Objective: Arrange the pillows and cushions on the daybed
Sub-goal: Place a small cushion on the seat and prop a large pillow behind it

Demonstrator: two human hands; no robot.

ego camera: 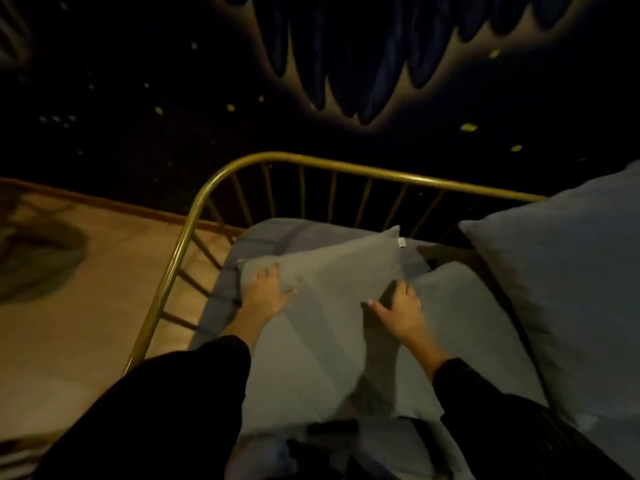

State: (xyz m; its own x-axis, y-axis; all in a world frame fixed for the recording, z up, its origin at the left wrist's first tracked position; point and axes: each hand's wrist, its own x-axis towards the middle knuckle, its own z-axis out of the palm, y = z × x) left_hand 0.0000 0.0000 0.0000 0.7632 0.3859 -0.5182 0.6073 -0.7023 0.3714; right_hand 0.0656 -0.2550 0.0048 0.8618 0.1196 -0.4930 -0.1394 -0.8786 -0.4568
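Dim light here, and the dark wall (138,81) with its pale flecks fills the whole top of the frame. Below it, the daybed (194,216) runs from centre to lower right, its brass rail curving down the left side with thin bars beneath. Wooden floor (86,323) shows at the left edge of the frame.

Far right, a big pale pillow (571,306) leans up against the back rail. In the middle lies the grey cushion (322,327), corner pointing toward the rail, a small white tag at that top corner. A second grey cushion (467,327) sits just to its right, tucked partly under its edge.

Now the hands. The left hand (266,292) is at the cushion's upper left corner, fingers curled over the edge, thumb on top: the grip is closed on the fabric. The right hand (398,306) rests at the cushion's right edge, fingers spread and flat, thumb out, pressing rather than pinching. Dark sleeves (194,393) come in from the bottom of the frame.
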